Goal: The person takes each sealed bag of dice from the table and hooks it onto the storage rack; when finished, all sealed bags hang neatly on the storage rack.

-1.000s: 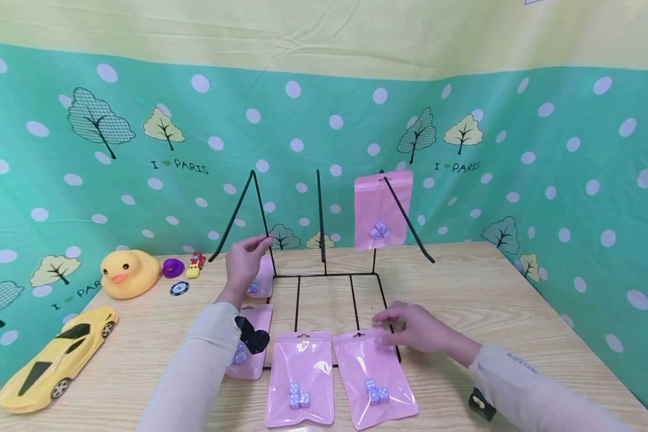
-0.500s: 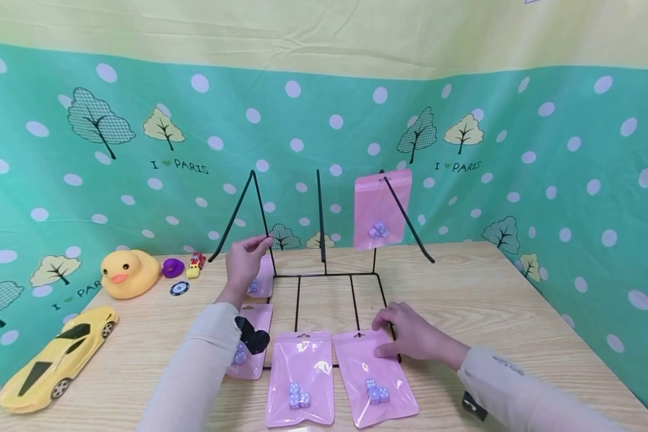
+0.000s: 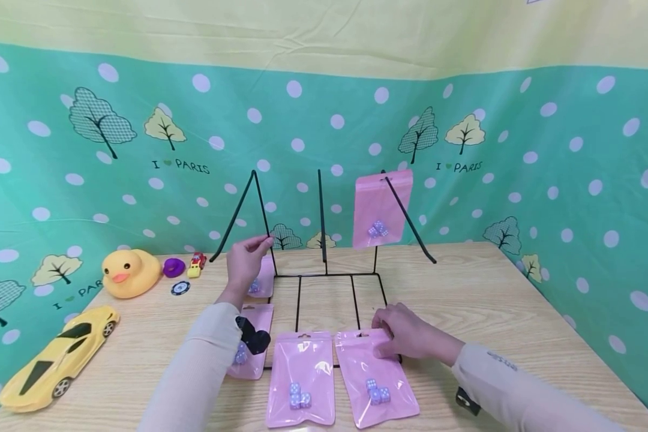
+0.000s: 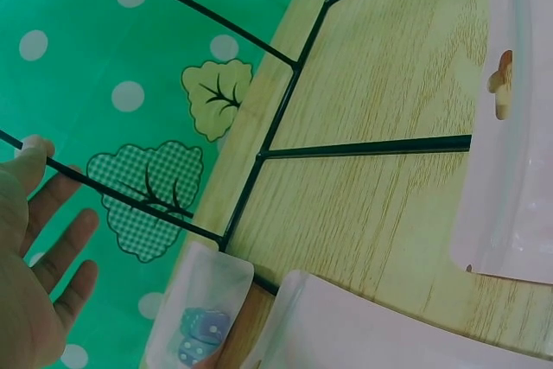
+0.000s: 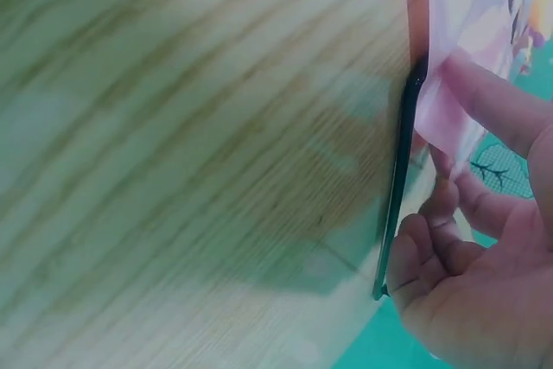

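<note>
My left hand pinches the left upright of a black wire display rack between thumb and forefinger; in the left wrist view its other fingers spread out beside the wire. At the front right, my right hand grips the top right corner of a pink zip bag with dice inside. In the right wrist view, the thumb lies on one face of the bag and fingers curl behind its corner. Another dice bag hangs from the rack's right hook.
A pink bag lies left of the held one. Further bags lie under the left arm, partly hidden. At left are a rubber duck, purple duck, toy cars and a chip. The middle hook juts forward.
My right hand has closed on the bag's top right corner, its thumb coming down onto the front. The bag's top edge has shifted slightly right. My left hand stays on the upright.
</note>
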The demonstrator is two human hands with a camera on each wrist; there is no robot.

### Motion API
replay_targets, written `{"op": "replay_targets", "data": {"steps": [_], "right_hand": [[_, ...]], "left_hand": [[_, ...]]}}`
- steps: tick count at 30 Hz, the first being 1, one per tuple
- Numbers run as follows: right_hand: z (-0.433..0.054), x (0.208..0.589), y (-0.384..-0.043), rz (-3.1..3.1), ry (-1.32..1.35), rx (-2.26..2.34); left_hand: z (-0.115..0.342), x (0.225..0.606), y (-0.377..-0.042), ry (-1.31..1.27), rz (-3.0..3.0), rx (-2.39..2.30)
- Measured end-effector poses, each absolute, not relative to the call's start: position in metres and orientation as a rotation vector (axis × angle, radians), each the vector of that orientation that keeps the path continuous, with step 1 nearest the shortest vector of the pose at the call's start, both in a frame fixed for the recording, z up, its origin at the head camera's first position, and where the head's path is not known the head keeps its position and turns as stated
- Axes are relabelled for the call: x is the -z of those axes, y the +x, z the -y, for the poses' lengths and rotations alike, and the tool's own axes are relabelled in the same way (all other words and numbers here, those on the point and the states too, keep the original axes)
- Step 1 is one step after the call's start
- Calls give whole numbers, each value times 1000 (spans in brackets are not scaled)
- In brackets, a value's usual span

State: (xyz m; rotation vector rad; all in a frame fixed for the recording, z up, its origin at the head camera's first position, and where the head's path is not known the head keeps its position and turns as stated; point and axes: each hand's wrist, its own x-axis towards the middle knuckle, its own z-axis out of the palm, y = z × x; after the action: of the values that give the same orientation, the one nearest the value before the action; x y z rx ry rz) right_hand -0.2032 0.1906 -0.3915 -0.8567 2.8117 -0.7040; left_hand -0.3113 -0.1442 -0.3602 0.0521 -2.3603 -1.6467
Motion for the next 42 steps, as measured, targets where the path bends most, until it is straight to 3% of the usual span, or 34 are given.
{"op": "replay_targets", "data": {"steps": [21, 42], "right_hand": [[-211, 395, -203, -2683, -770, 1031], [-224, 343, -184, -2537, -860, 1381]], "left_hand": [[144, 359, -309, 73, 2383, 1643], [144, 359, -310, 62, 2384, 1633]]}}
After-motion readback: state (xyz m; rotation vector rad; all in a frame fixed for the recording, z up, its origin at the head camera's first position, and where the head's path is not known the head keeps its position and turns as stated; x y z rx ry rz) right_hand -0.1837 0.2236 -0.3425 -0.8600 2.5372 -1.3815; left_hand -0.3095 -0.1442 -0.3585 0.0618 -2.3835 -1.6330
